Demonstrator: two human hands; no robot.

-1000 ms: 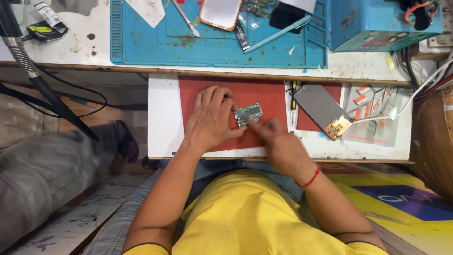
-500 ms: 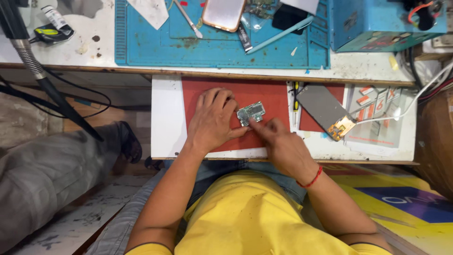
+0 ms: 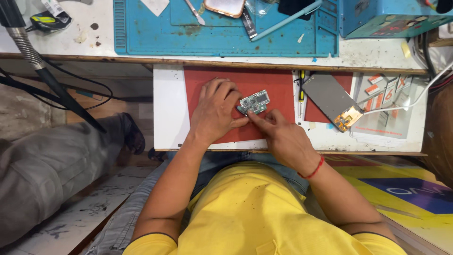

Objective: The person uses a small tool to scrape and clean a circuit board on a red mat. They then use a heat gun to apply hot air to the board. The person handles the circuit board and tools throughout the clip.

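**Both hands pinned on a small circuit board**

My grip is a two-handed one: my left hand [image 3: 218, 111] lies palm down with its fingertips clamped on the near-left end of a small green circuit board [image 3: 255, 101], and my right hand [image 3: 281, 137] comes up from below with thumb and forefinger pinching the board's lower edge. Neither hand is loose; both close on the board, which sits flat between them, probably so that it cannot slide while I press on it. Whether my right fingers also hold a fine tool I cannot tell.

The board rests on a red mat [image 3: 273, 82] laid over a white pull-out shelf [image 3: 170, 108]; the mat likely gives a soft, non-slip bed. Just right of my hands a yellow-handled screwdriver [image 3: 301, 89] lies along the mat's edge, and further right a grey phone back panel [image 3: 332, 101] lies tilted, within easy reach.

Beyond my hands, the upper worktop [image 3: 368, 54] carries a blue repair mat [image 3: 226, 33] with tweezers [image 3: 194, 12], a phone [image 3: 225, 6] and a blue box [image 3: 387, 19]. Far to the left, another person's grey trouser leg [image 3: 47, 165] stretches over the floor, beside a flexible metal hose [image 3: 23, 42].
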